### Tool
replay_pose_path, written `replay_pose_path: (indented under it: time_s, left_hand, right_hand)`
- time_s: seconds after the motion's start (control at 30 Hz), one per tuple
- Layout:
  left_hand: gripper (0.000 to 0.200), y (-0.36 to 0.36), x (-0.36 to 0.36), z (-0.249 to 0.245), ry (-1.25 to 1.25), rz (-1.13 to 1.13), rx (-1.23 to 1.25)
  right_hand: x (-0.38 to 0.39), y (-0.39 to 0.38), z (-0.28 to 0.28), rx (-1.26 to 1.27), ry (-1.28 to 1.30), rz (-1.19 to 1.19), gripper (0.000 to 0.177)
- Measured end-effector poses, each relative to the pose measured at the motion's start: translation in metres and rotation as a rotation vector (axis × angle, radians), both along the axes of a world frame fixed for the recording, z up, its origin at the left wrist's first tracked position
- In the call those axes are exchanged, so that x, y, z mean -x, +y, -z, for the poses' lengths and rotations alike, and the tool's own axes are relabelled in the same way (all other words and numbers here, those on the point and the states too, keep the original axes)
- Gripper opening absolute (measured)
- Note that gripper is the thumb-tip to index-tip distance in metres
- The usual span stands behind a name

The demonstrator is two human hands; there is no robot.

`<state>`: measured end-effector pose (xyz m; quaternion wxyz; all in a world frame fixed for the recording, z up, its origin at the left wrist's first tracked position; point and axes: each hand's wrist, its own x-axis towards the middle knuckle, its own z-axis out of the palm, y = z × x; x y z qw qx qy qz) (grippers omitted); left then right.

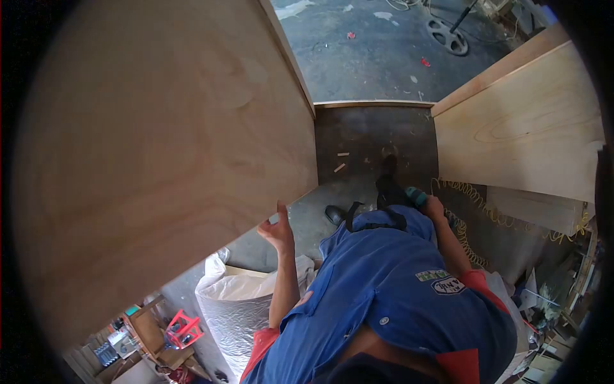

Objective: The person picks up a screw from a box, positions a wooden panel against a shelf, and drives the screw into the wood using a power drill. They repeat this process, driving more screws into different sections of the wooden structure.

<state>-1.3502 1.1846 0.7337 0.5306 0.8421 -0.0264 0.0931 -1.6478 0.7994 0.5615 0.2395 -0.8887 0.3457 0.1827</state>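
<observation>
Bracing the wooden panel [185, 121] at ten o'clock seems wise, left hand [277, 234] wide-fingered at its lower edge, right hand [434, 208] gripping a teal tool [416, 196] toward three.

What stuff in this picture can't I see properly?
All in the head view:
Teal tool: partly covered by the right hand, so its kind is unclear.
Left hand: too small to tell whether it grips the big wooden panel or just touches its edge.
Floor behind that panel: hidden by it.
Black pole: top cut off by the upper edge.
Shirt badge: lettering too small.
</observation>
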Motion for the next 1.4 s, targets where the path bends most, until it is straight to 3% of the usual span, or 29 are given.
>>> replay_pose_path:
  time_s: [0.03,0.07,0.1,0.17,0.2,0.23,0.3,0.37,0.4,0.43,0.47,0.53,0.6,0.67,0.7,0.8,0.9,0.97,1.1,1.17,1.33,1.4]
  left_hand:
    - [0.018,0.001,0.004,0.002,0.006,0.005,-0.014]
    - [0.020,0.002,0.007,0.007,0.019,-0.056,0.166]
    - [0.021,0.000,0.010,0.010,0.031,-0.122,0.346]
    - [0.033,-0.023,0.017,-0.017,-0.177,-0.241,0.500]
    - [0.034,-0.024,0.015,-0.015,-0.281,-0.373,0.323]
    - [0.035,-0.018,0.010,-0.013,-0.379,-0.505,0.141]
    - [0.040,-0.008,0.013,-0.017,-0.307,-0.803,-0.583]
    - [0.050,-0.039,-0.006,-0.048,-0.362,-1.025,-0.502]
    - [0.050,-0.044,-0.015,-0.051,-0.350,-1.025,-0.510]
    - [0.056,-0.047,-0.023,-0.054,-0.476,-1.059,-0.238]
    - [0.056,-0.047,-0.028,-0.056,-0.456,-1.050,-0.248]
    - [0.063,-0.041,-0.038,-0.057,-0.552,-1.151,0.047]
    - [0.062,-0.053,-0.047,-0.062,-0.531,-1.133,0.034]
    - [0.062,-0.076,-0.057,-0.075,-0.526,-1.130,0.010]
    - [0.062,-0.083,-0.062,-0.078,-0.528,-1.134,0.000]
    - [0.061,-0.092,-0.073,-0.079,-0.538,-1.170,-0.024]
    - [0.061,-0.097,-0.086,-0.069,-0.540,-1.238,-0.043]
    - [0.060,-0.105,-0.096,-0.065,-0.540,-1.284,-0.057]
    - [0.060,-0.120,-0.110,-0.064,-0.530,-1.370,-0.123]
    - [0.060,-0.129,-0.116,-0.065,-0.539,-1.408,-0.148]
    - [0.060,-0.143,-0.118,-0.072,-0.548,-1.521,-0.259]
    - [0.060,-0.151,-0.115,-0.074,-0.557,-1.585,-0.307]
  right_hand:
    - [0.032,-0.014,0.043,-0.038,0.034,0.145,0.036]
    - [0.053,-0.019,0.064,-0.075,0.071,0.287,0.037]
    - [0.063,-0.012,0.055,-0.182,0.009,0.472,0.036]
    - [0.076,-0.016,0.049,-0.349,-0.087,0.780,0.036]
    - [0.086,-0.025,0.050,-0.360,-0.059,0.807,0.037]
    - [0.099,-0.035,0.052,-0.354,-0.020,0.800,0.037]
    - [0.120,-0.055,0.068,-0.354,0.030,0.795,0.039]
    - [0.123,-0.088,0.092,-0.332,0.039,0.739,0.040]
    - [0.122,-0.103,0.104,-0.318,0.024,0.705,0.040]
    - [0.116,-0.117,0.115,-0.301,0.006,0.667,0.041]
    - [0.107,-0.133,0.127,-0.277,-0.020,0.621,0.042]
    - [0.080,-0.163,0.151,-0.218,-0.075,0.538,0.043]
    - [0.052,-0.191,0.170,-0.152,-0.123,0.477,0.044]
    - [-0.036,-0.224,0.068,-0.241,0.160,0.387,0.046]
    - [-0.059,-0.242,0.067,-0.245,0.163,0.382,0.046]
    - [-0.123,-0.281,0.070,-0.193,0.198,0.409,0.036]
    - [-0.185,-0.319,0.075,-0.208,0.187,0.372,0.038]
    - [-0.228,-0.340,0.076,-0.317,0.337,0.463,0.044]
    - [-0.294,-0.364,0.071,-0.155,0.257,0.333,0.049]
    - [-0.329,-0.383,0.070,-0.175,0.248,0.422,0.046]
    - [-0.388,-0.442,0.148,-0.178,0.132,0.244,0.045]
    - [-0.439,-0.461,0.139,-0.169,0.248,0.081,0.045]
